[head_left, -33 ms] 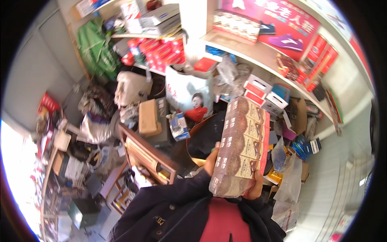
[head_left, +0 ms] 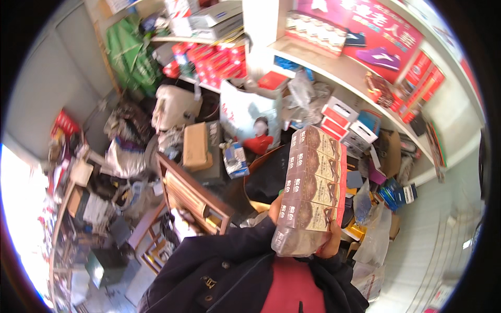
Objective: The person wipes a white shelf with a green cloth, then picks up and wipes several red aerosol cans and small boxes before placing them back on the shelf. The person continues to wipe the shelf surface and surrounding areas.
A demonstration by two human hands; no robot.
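I see the wrapped pack (head_left: 312, 185) between left grip (head_left: 275, 209) and right grip (head_left: 331, 241), both grasping its lower sides; boxes (head_left: 340, 111) crowd beyond its far edge.

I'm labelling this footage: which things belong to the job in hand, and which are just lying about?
In hand: brown-and-cream rectangular plastic-wrapped pack, between left hand and right hand.
Lying about: tan cardboard box; white printed bag; blue-and-white carton.

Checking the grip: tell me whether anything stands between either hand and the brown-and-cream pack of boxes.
Nothing visible does: the left hand meets the pack of boxes at its left side, the right hand at its lower right. Whatever is behind the pack is hidden.
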